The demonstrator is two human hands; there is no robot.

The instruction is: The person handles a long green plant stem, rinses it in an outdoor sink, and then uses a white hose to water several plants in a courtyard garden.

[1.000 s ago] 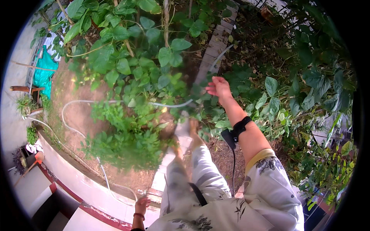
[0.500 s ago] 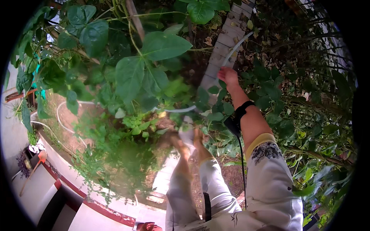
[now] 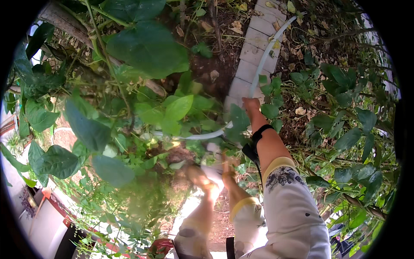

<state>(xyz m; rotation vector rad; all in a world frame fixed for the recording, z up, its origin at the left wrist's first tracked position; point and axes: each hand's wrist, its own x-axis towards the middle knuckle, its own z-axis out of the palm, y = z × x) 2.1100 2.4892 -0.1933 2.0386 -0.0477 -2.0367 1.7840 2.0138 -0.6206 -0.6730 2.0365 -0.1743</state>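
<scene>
My right hand reaches ahead, closed around a pale hose. Beyond the hand, the hose bends up and right over a strip of paving. On the near side, a lower stretch of it curves left among leaves and partly disappears behind them. A black strap with a dark device is on my right forearm. At the lower edge, left of my legs, my left hand shows only in part. Its fingers look curled, and whatever they may hold is hidden.
Large-leaved climbing plants and a wooden pole crowd the left and upper left. More vines fill the right side. The paved strip crosses dry soil and fallen leaves. A red-edged low wall stands at lower left.
My view has moved forward into the plants. My right hand sits slightly lower in view, still on the hose, and more of the hose shows beyond it. The left hand shows slightly more.
</scene>
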